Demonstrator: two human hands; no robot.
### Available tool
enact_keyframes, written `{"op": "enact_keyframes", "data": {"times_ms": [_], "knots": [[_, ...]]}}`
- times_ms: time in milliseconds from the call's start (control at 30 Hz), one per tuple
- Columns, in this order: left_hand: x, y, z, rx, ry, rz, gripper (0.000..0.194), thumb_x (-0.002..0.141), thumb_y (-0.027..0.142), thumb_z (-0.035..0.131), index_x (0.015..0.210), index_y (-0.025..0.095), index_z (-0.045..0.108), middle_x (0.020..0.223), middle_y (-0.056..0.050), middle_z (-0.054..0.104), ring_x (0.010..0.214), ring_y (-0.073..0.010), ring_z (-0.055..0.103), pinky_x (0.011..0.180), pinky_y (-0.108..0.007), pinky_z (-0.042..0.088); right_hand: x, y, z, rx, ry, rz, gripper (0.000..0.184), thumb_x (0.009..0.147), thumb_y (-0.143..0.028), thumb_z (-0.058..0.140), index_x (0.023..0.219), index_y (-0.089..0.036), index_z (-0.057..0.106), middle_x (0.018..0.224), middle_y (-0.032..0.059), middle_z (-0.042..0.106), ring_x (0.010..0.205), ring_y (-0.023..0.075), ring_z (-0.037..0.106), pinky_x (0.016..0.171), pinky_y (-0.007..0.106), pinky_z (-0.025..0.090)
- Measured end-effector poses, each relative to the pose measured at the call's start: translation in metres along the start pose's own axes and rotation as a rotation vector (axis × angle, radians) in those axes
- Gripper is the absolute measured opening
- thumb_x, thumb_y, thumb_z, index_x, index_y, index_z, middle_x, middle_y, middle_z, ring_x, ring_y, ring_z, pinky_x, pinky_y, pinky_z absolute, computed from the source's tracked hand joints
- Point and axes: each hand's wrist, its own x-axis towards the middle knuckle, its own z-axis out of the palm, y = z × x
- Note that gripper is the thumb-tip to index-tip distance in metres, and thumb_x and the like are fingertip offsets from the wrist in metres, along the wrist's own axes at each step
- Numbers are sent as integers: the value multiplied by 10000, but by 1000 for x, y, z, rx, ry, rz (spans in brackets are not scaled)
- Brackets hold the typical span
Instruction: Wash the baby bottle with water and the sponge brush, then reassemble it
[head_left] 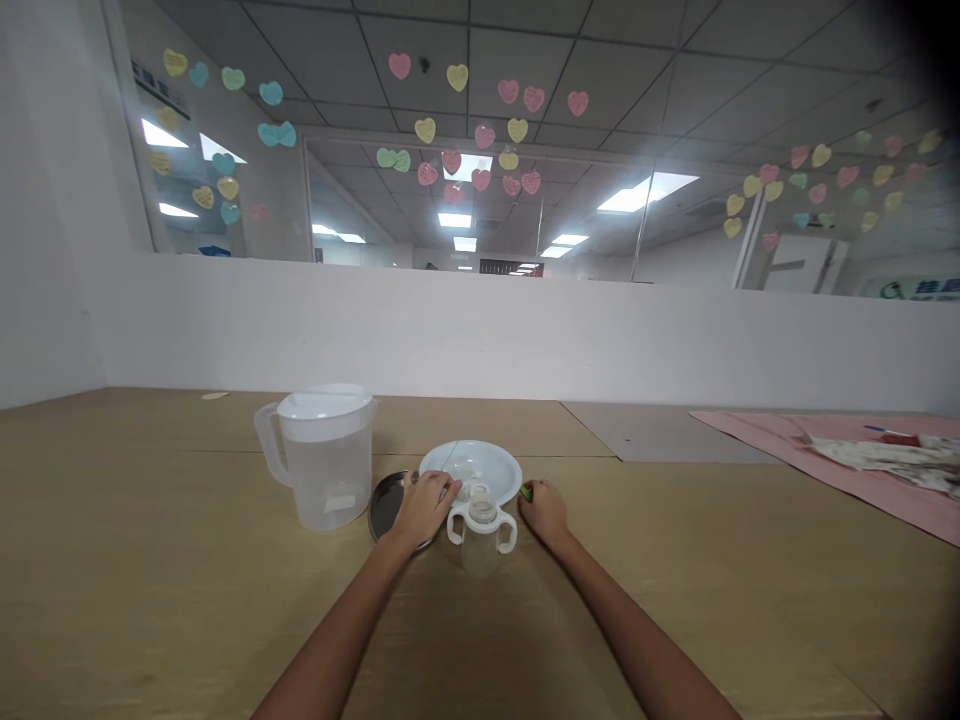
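My left hand rests over the dark metal dish, its fingers apart and reaching to the rim of a white plate. Small clear pieces lie in this plate; their kind is hard to make out. My right hand is closed just right of the plate, around a small green object that mostly hides in the fingers. Between both hands, in front of the plate, a clear baby bottle stands upright. Its top is uncovered, and a white two-handled ring sits around its neck.
A lidded plastic pitcher with clear liquid stands left of the metal dish. On the far right, a pink cloth bears a whitish, stained cloth and a blue pen. A low white wall with glass above closes off the table's back.
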Motion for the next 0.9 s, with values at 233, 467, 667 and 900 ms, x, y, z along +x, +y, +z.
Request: {"op": "enact_keyframes", "data": {"times_ms": [233,467,667,900], "knots": [[-3,2,-2,-13,17,8,382,872,420,246,938,254,584,896,-24,638,939,-193,510,941,-460,171,2,-3,3,-15,-47,-10,245,785,-160,405,903,-129,618,908,118,622,849,183,567,662,232,367],[-3,-1,2,19,45,-23,395,865,415,269,829,221,612,898,-34,602,934,-183,490,913,-419,229,7,-1,-5,54,-12,144,312,814,-158,329,1025,-123,556,992,123,590,886,187,564,667,238,374],[-4,-2,3,-2,65,-37,338,853,396,307,829,188,573,914,-38,570,914,-178,488,849,-366,301,9,7,-2,91,68,154,305,788,-170,344,982,-134,577,966,127,593,816,198,580,618,257,387],[-3,-2,2,-90,102,-27,257,834,361,341,826,184,527,884,-33,522,817,-163,515,747,-306,377,13,13,3,136,274,89,295,750,-159,364,929,-144,598,874,117,602,717,185,574,567,256,386]]}}
